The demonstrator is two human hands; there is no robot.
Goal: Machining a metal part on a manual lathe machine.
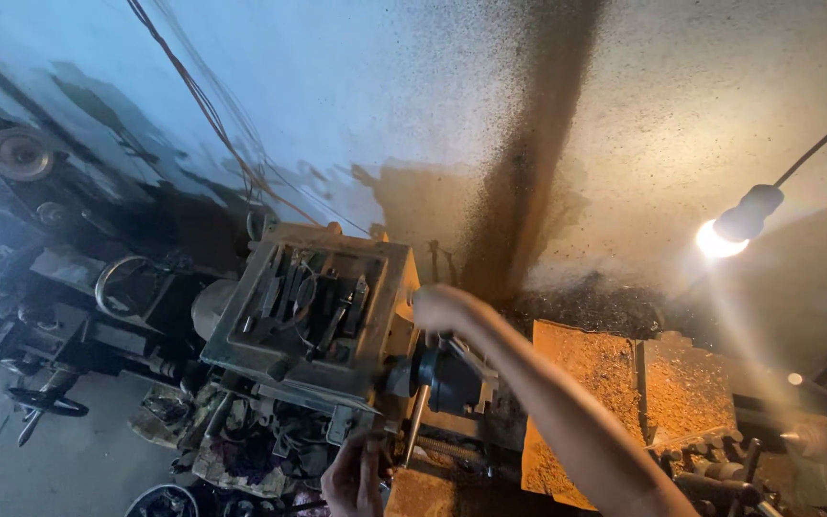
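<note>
I look down on a grimy lathe. Its headstock point(313, 316) is a boxy grey housing whose top tray holds several hand tools. My right hand point(440, 308) reaches across from the lower right and rests on the headstock's right edge, just above the dark chuck point(447, 378); whether it grips anything is hidden. My left hand point(354, 476) is at the bottom edge, fingers curled around a small dark lever or handle below the headstock front. A steel chuck key point(415, 421) hangs down beside the chuck.
A lit bare bulb point(720, 239) hangs on a cable at right. A metal guard point(614, 383) coated in swarf lies right of the chuck. Wheels and machine parts point(126, 287) crowd the left. The wall behind carries a dark oil streak point(528, 191) and loose wires.
</note>
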